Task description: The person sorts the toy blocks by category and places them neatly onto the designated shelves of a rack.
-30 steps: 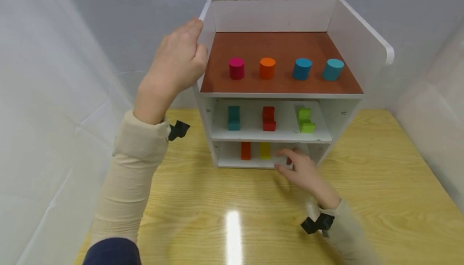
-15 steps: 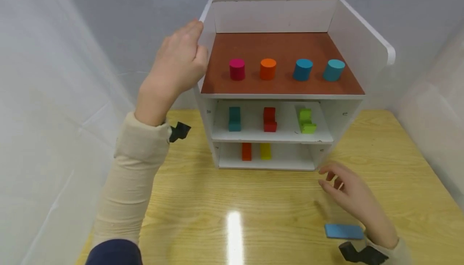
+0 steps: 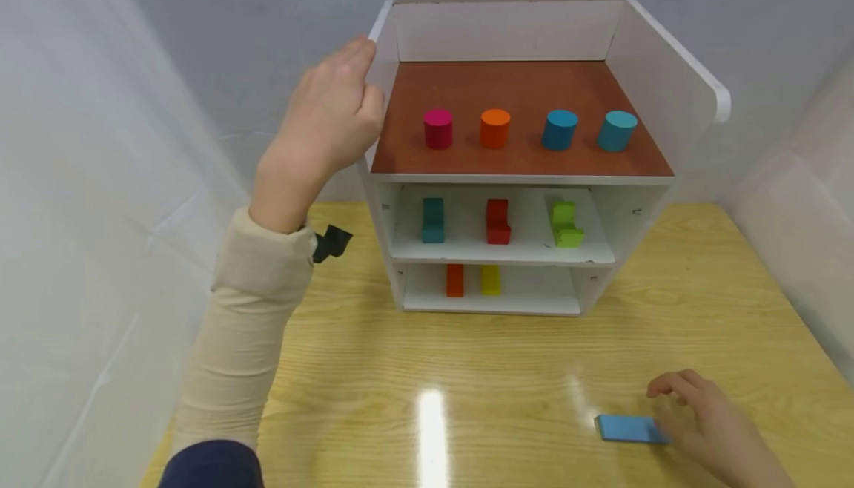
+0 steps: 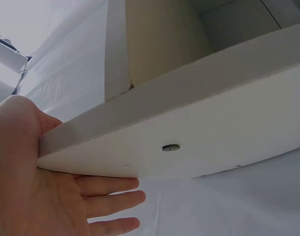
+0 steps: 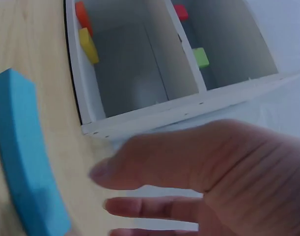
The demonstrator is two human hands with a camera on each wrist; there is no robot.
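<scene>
Head view: my left hand lies open against the white shelf unit's left wall. At five o'clock, my relaxed right hand hovers beside the flat blue block on the wooden table.

Left wrist view: straight fingers, holding nothing.

Right wrist view: the block looks light, stiff; pinch its long edges.

One white shelf unit stands at 12 o'clock on the tabletop, with three levels. Four cylinders sit in a row on its brown top level: one pink, one orange, one blue, one teal. Three stepped blocks are on the middle level: one teal, one red, one green. Two flat blocks are on the bottom level: one orange, one yellow. One flat blue block lies on the tabletop at 5 o'clock. Two hands show: the left hand at 10 o'clock, the right hand at 5 o'clock.
</scene>
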